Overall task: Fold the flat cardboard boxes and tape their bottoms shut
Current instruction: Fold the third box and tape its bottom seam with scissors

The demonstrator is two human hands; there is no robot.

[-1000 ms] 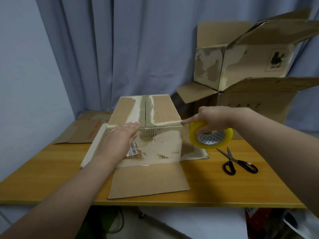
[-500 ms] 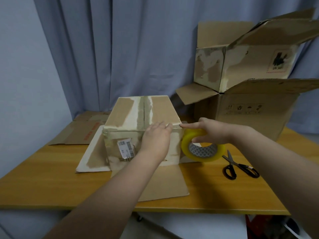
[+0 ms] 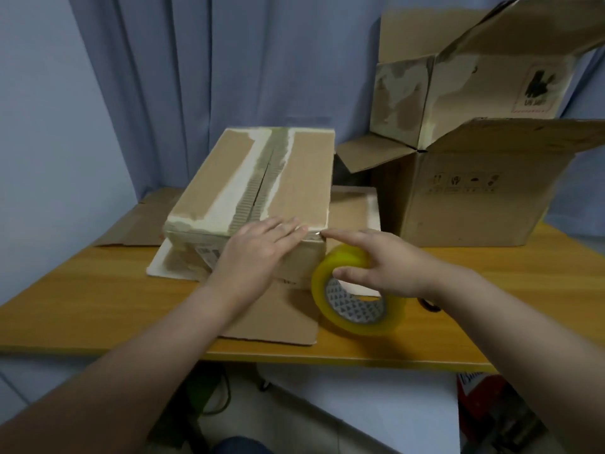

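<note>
An upturned cardboard box (image 3: 294,178) stands on the wooden table (image 3: 82,299), its bottom flaps closed with a worn seam down the middle. My left hand (image 3: 258,253) lies flat over the near top edge of the box, fingers straight and pressing near the right corner. My right hand (image 3: 379,267) holds a yellow roll of clear tape (image 3: 357,299) beside the box's near right corner, fingers through the core, index finger stretched toward the corner. A short strip of tape seems to run between roll and corner.
Two assembled open boxes are stacked at the back right, the lower box (image 3: 474,198) and the upper box (image 3: 465,83). Flat cardboard (image 3: 137,221) lies at the back left. Scissors (image 3: 429,304) are mostly hidden behind my right wrist. Blue curtains hang behind.
My left hand slid right along the box's near edge toward the corner. The tape roll dropped lower and closer to me, and the view came nearer and tilted down.
</note>
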